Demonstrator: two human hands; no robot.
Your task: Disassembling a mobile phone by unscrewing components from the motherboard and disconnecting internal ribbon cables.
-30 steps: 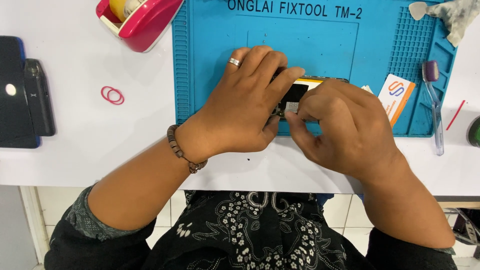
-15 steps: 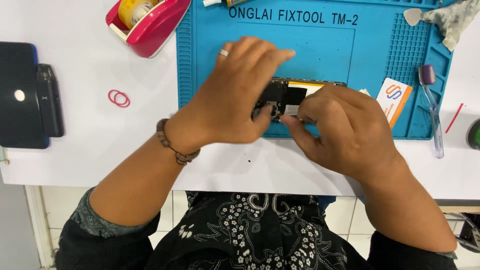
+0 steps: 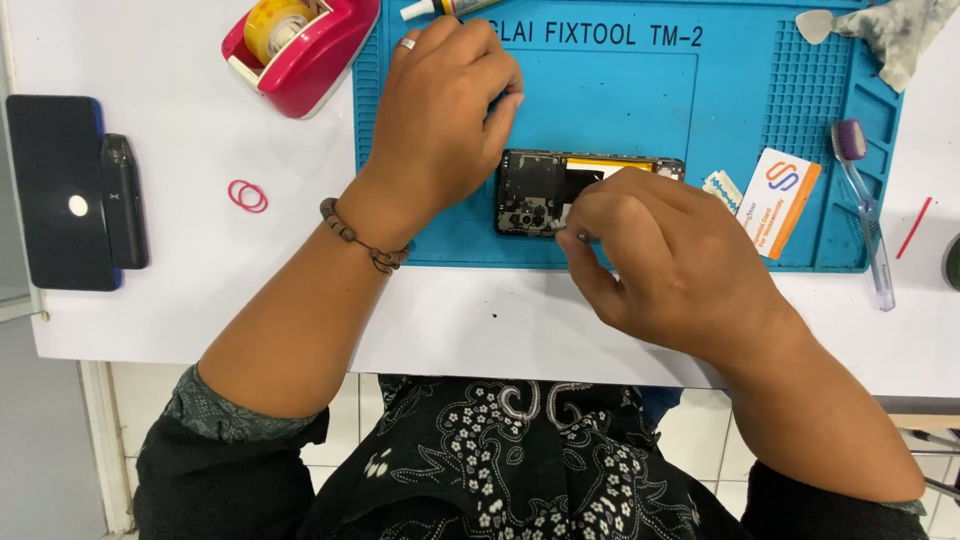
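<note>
An opened black phone [image 3: 530, 190] with its back cover off lies face down on a blue repair mat [image 3: 640, 90]; a yellow strip shows along its top edge. My right hand [image 3: 670, 260] covers the phone's right half, and its thumb and fingers pinch a small metal tool tip at the phone's lower middle. My left hand [image 3: 440, 110], with a ring and a bead bracelet, rests curled on the mat just up and left of the phone. Its thumb is near the phone's top left corner. Its fingertips are hidden underneath.
A pink tape dispenser [image 3: 300, 45] and a glue tube [image 3: 440, 8] sit at the top. A black phone [image 3: 60, 190] with a small black device [image 3: 125, 200] lies far left, red rubber bands [image 3: 247, 195] nearby. On the right lie a razor blade [image 3: 722, 188], white card [image 3: 780, 200], toothbrush [image 3: 865, 210] and cloth [image 3: 900, 35].
My left hand has lifted off the phone and moved up and left, uncovering the phone's camera end. My right hand has stayed on the phone's right side.
</note>
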